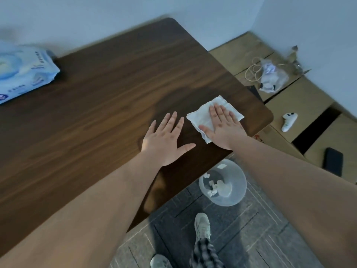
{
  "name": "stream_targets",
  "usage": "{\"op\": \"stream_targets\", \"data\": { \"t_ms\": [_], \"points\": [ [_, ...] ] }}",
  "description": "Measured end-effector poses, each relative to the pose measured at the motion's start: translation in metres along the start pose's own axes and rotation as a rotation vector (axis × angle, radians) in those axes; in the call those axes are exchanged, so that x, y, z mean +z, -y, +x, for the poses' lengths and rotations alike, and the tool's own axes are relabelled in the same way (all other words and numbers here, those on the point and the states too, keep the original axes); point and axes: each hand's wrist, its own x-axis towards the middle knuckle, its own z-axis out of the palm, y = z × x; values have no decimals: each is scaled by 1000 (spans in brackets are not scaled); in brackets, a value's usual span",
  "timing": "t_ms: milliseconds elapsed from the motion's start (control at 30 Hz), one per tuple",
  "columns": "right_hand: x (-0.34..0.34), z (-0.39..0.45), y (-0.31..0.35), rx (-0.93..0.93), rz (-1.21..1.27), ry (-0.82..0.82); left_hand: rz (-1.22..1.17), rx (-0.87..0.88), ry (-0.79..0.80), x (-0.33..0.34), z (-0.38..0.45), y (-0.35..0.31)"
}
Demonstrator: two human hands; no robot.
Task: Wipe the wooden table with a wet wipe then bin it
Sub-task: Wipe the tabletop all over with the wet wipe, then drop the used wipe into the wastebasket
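Note:
A dark wooden table (pixel 108 93) fills the left and middle of the view. Near its right corner lies a white folded wet wipe (pixel 201 117). My right hand (pixel 222 126) presses flat on the wipe, fingers spread. My left hand (pixel 166 140) rests flat on the bare wood just left of the wipe, fingers apart, holding nothing. A clear round plastic bin (pixel 222 198) with several crumpled white wipes in it stands on the floor below the table's near edge.
A blue pack of wet wipes (pixel 23 74) lies at the table's far left. Right of the table are cardboard boxes (pixel 301 101) with a plastic bag (pixel 272 76), a white game controller (pixel 288 121) and a black phone (pixel 333 164). My shoes stand on grey carpet.

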Motion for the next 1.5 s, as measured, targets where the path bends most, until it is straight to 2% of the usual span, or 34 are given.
{"op": "stream_targets", "data": {
  "t_ms": [267, 467, 533, 700, 800, 1133, 1500],
  "points": [
    [-3, -2, -88, 200, 98, -71, 40, 47, 14, -13, 72, -56],
    [8, -28, -130, 165, 357, -184, 31, 135, 3, -20, 106, -113],
    [19, -39, -142, 177, 371, -221, 33, 173, -8, -21, 114, -130],
    [80, -72, -178, 197, 370, -51, 27, 258, -19, -12, 133, -160],
    [113, -89, -187, 164, 276, -50, 36, 305, -14, -4, 142, -176],
    [179, -79, -167, 223, 266, 214, 16, 326, -173, 20, 147, -183],
    [239, -43, -134, 245, 303, 261, 1, 325, -235, 24, 149, -184]
  ]
}}
